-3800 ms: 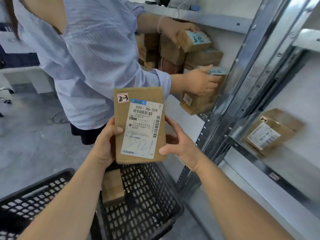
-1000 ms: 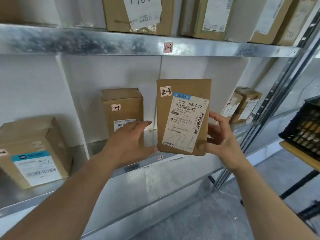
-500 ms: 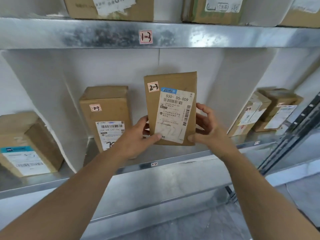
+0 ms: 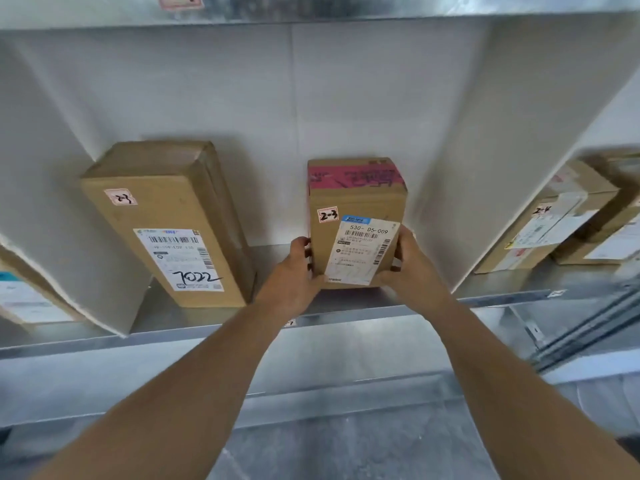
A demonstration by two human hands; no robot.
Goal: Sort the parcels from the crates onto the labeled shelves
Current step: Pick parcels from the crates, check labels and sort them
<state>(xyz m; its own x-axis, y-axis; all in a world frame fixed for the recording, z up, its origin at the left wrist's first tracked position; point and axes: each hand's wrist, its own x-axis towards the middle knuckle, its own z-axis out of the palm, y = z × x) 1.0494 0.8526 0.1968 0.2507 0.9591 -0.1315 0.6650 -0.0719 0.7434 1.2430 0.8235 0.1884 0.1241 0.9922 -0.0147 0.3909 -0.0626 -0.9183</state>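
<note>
1. Head view, first hazard. Could topple forward off the shelf [image 4: 502,289] if released before the base of the parcel [image 4: 356,202] sits flat on the metal. Judged fairly likely, since gripped only low down while the upper half stands free.
2. Head view, second hazard. Could settle skewed or leaning if pushed back harder by one hand than by the other, and could finish with its "2-3" tag turned from sight. Little chance of knocking the tall box [image 4: 166,220], being well apart from it.
3. Head view, location. Stands upright to the right of the tall box, in the same bay, printed label facing outward. Farther right of the tall box, past a white divider [image 4: 460,168], more boxes [image 4: 554,216], one marked "2-4".
4. Head view, left grip. Clasped at the lower left edge by the left hand [image 4: 294,275], fingers [image 4: 302,244] curled round that edge, on the side nearer the tall box.
5. Head view, right grip. Clasped at the lower right edge by the right hand [image 4: 412,268], fingers [image 4: 404,239] curled round the side facing away from the tall box. Thumb not clearly told apart.
6. Head view, contact. Sits between the two palms. Cannot tell whether the base touches the metal or hangs just above it.
</note>
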